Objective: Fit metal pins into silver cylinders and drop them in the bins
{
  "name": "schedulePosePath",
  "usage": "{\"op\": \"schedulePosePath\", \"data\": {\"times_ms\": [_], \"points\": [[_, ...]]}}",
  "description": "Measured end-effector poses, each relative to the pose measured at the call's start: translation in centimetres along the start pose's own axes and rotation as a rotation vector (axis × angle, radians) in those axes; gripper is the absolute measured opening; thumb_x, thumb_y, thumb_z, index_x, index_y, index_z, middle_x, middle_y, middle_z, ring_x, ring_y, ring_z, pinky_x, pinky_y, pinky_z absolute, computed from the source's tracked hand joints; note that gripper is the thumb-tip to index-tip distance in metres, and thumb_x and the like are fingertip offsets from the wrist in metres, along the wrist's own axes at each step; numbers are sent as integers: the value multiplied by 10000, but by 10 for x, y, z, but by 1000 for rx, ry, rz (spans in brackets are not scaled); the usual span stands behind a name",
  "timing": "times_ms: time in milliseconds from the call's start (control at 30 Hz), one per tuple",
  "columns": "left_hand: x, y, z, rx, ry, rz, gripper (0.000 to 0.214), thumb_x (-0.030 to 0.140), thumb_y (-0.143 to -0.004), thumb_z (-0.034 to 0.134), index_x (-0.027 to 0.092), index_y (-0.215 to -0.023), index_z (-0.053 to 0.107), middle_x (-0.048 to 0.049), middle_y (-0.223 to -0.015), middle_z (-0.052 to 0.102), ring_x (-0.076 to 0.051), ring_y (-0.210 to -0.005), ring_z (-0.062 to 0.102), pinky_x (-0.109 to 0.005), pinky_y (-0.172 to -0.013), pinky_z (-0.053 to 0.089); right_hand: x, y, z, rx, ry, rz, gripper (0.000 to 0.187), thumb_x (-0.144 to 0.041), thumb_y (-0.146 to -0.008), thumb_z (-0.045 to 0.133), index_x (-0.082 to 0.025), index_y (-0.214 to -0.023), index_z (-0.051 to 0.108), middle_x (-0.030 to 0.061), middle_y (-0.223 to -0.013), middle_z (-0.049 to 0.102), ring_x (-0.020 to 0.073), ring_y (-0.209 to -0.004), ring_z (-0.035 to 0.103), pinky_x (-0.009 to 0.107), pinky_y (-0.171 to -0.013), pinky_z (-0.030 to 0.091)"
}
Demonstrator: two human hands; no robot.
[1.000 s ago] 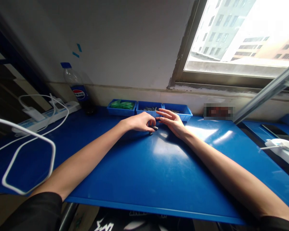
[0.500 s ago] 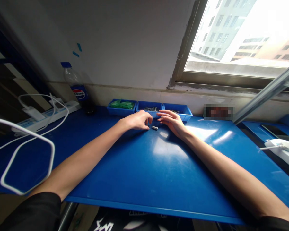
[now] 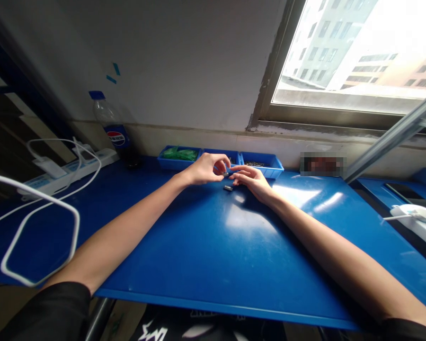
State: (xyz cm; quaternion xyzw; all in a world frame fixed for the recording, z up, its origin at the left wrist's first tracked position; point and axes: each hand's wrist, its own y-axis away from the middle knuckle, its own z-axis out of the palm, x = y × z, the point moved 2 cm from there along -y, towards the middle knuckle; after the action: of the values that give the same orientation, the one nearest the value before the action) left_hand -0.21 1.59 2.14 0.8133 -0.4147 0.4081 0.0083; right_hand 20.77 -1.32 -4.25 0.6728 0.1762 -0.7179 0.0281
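My left hand (image 3: 208,168) is raised just above the blue table, its thumb and fingers curled in a pinch around a small light metal piece (image 3: 226,174). Facing it from the right, my right hand (image 3: 252,183) has its thumb and fingers drawn in, with the tips meeting the left fingertips. What the right fingers hold, if anything, is too small to make out. Just below the fingertips, a second small silver piece (image 3: 228,188) lies on the table. Behind the left hand, the middle blue bin (image 3: 234,155) is mostly covered.
A left bin (image 3: 173,164) holds green packets, and a right bin (image 3: 270,171) holds thin dark metal parts. A cola bottle (image 3: 116,135) and a power strip (image 3: 67,174) with white cables stand at left. Another power strip (image 3: 421,222) lies at right beyond a metal bar (image 3: 394,135).
My left hand has lifted and shifted slightly right, now pinching a small metal piece. The right fingers have drawn in and dropped slightly, meeting the left fingertips. The silver piece on the table stays put.
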Motion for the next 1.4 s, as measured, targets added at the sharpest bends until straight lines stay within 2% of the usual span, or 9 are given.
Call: {"op": "schedulePosePath", "data": {"times_ms": [167,367,467,600,767,867,1067,1233,1400], "points": [[3,-1,4,46,31,47,324,243,-747,767,143,-1044,683,-50,-898,749,-173,-835,719,-288,-807,605,-8,4,6,-77,55,1,419,-425,-825,819,-236,-1193,751,44,-946,795,199,-815,718,363,-842,552],[3,-3,7,94,17,85,338,268,-716,824,140,-990,675,-55,-903,727,-171,-821,706,-275,-748,607,-5,2,3,-55,34,1,345,-394,-793,854,-206,-1072,778,40,-867,790,184,-765,700,353,-820,540],[-1,-3,6,92,-65,47,294,269,-701,835,138,-921,689,-51,-860,721,-178,-796,700,-244,-668,577,0,0,0,-16,14,-2,327,-381,-774,867,-197,-1031,784,38,-857,784,174,-740,681,344,-797,537],[-5,-1,3,-56,-260,-10,153,279,-768,784,141,-815,736,-41,-767,725,-161,-700,673,-235,-627,509,3,-1,-4,55,-47,-12,337,-360,-777,865,-217,-1071,784,47,-938,792,185,-803,704,340,-817,546],[0,2,11,-232,-294,62,254,352,-827,769,162,-991,802,-70,-910,770,-178,-803,703,-239,-713,513,-3,0,-3,45,-168,-10,624,-286,-752,874,-327,-1342,675,55,-1363,703,253,-1141,705,385,-973,543],[2,2,21,-273,-311,101,211,286,-835,768,170,-1008,807,-71,-945,761,-176,-819,697,-238,-725,505,-4,1,-2,33,-170,-11,563,-277,-766,853,-303,-1305,695,67,-1360,703,255,-1118,713,393,-971,549],[-4,1,29,-286,-345,95,122,238,-910,692,150,-905,777,-74,-923,727,-169,-803,675,-245,-726,488,-1,-2,-5,96,-202,4,378,-281,-770,811,-234,-1140,754,78,-1184,768,204,-916,730,350,-861,567],[-7,1,24,-187,-249,59,137,243,-928,645,142,-946,736,-59,-874,740,-163,-763,669,-256,-711,485,-1,-4,-6,155,-238,34,352,-284,-744,817,-211,-1084,762,57,-1006,789,171,-820,707,305,-799,547],[-7,-2,12,80,-30,28,216,302,-787,788,141,-914,716,-37,-816,736,-161,-754,685,-255,-714,530,0,-5,-6,210,-232,50,303,-317,-740,804,-191,-1013,766,34,-808,764,145,-680,650,300,-731,527]]}}
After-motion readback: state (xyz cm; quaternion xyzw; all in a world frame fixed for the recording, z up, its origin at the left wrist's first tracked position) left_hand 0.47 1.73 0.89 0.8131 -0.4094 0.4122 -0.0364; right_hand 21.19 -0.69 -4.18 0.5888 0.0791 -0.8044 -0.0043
